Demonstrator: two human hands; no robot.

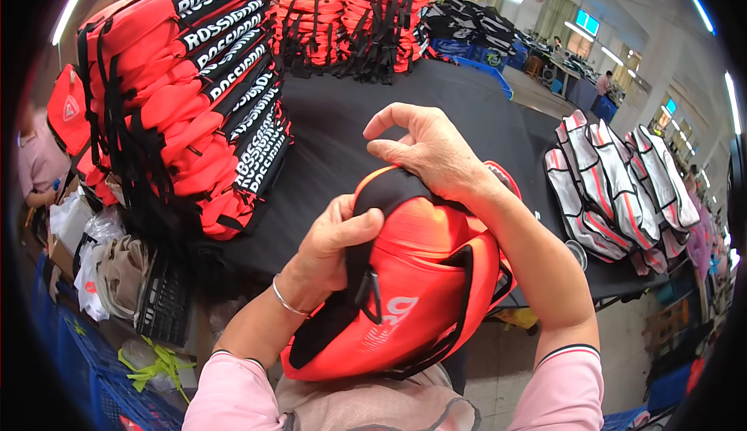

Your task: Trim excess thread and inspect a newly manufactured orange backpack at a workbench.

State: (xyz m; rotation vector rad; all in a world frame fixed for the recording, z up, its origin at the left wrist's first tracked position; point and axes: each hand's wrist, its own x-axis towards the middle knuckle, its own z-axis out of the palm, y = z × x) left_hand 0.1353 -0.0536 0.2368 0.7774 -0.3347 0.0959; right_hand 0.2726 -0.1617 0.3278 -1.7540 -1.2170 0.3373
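Note:
A red and black backpack (420, 275) rests against my body, its rounded end pointing away from me. Black trim, a strap and a dark plastic buckle (369, 295) show on its left side. My left hand (334, 240) grips the black edge of the backpack, thumb on top and fingers tucked underneath. Over the far end of the bag, my right hand (424, 147) is bent with its thumb and index fingertips brought close together in a pinch. Anything between those tips is too small to make out. The remaining right fingers are hidden behind the hand.
A tall stack of red and black bags (171, 112) stands on the black-covered table (327, 120) at left. More red stacks (381, 19) are at the back. White bags (615, 186) lie at right. A blue crate (101, 376) is low left; another person (40, 155) is beyond.

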